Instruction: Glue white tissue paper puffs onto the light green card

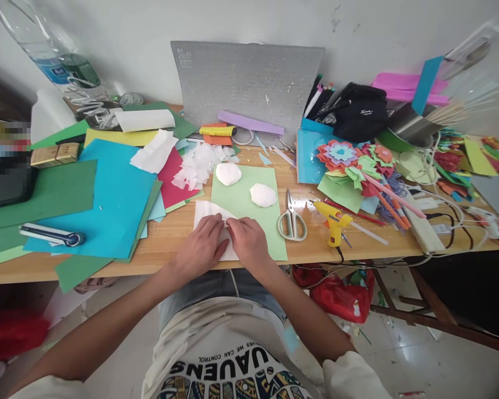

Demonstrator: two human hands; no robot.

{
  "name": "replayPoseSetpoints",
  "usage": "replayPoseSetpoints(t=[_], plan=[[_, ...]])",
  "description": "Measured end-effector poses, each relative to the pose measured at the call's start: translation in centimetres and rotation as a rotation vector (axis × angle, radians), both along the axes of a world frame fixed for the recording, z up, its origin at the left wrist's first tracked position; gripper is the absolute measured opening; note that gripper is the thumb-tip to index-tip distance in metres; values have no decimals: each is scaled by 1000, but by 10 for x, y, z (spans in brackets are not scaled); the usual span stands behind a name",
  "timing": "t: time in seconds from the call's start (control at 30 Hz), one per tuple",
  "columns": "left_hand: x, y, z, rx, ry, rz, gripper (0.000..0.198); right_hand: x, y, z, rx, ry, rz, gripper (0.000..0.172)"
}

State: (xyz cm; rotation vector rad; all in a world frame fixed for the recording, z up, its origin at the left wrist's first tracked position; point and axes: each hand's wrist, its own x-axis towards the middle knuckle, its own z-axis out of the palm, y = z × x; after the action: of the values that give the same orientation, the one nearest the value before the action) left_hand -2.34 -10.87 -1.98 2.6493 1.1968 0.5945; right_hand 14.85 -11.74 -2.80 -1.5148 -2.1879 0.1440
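Note:
On the table's front edge lies a white sheet of thin paper (205, 209), partly over a light green sheet (270, 235). My left hand (202, 244) presses on it with bent fingers, and my right hand (249, 244) pinches it close beside the left fingertips. The hands meet at the paper's middle, where the fingers hide what is between them. Two rounded white paper-covered lumps (228, 174) (263, 195) rest on the green sheet beyond my hands. Just right of the sheet are scissors (291, 221), blades pointing away from me.
A yellow glue gun (332, 219) lies right of the scissors, near paper flowers (343, 158) and a power strip (419, 221). White paper scraps (197, 166) are heaped behind. Coloured sheets (112, 194) and a stapler-like tool (52, 235) cover the left. A grey board (249, 83) leans on the wall.

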Motion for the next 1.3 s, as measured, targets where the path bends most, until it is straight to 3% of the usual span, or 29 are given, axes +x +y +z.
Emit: replayPoseSetpoints(t=[0.13, 0.23, 0.37, 0.53, 0.63, 0.73, 0.83, 0.93, 1.1, 1.2, 1.3], plan=[[-2, -11, -1, 42, 45, 30, 42, 4, -4, 8, -71, 37, 60, 35], [0, -17, 0, 34, 130, 5, 49, 15, 0, 20, -153, 181, 115, 39], [4, -20, 4, 27, 214, 15, 51, 34, 18, 31, -183, 341, -101, 30], [1, -14, 8, 30, 237, 4, 45, 41, 26, 28, -190, 186, -97, 32], [-8, -2, 9, 5, 236, -200, 47, 42, 22, 20, -166, 189, -132, 41], [-12, 16, 17, -44, 262, -439, 56, 46, 22, 15, -236, 358, -130, 40], [-10, 34, 28, -81, 293, -515, 53, 49, 25, 16, -290, 506, -167, 34], [-7, 47, 35, -136, 275, -568, 43, 49, 30, 22, -306, 496, -258, 34], [-1, 48, 30, -175, 157, -490, 36, 41, 42, 27, -292, 237, -296, 34], [6, 37, 20, -74, 86, -373, 35, 35, 50, 27, -309, 63, -269, 22], [15, 25, 10, 77, 46, -288, 30, 32, 56, 31, -370, -44, -284, 22]])
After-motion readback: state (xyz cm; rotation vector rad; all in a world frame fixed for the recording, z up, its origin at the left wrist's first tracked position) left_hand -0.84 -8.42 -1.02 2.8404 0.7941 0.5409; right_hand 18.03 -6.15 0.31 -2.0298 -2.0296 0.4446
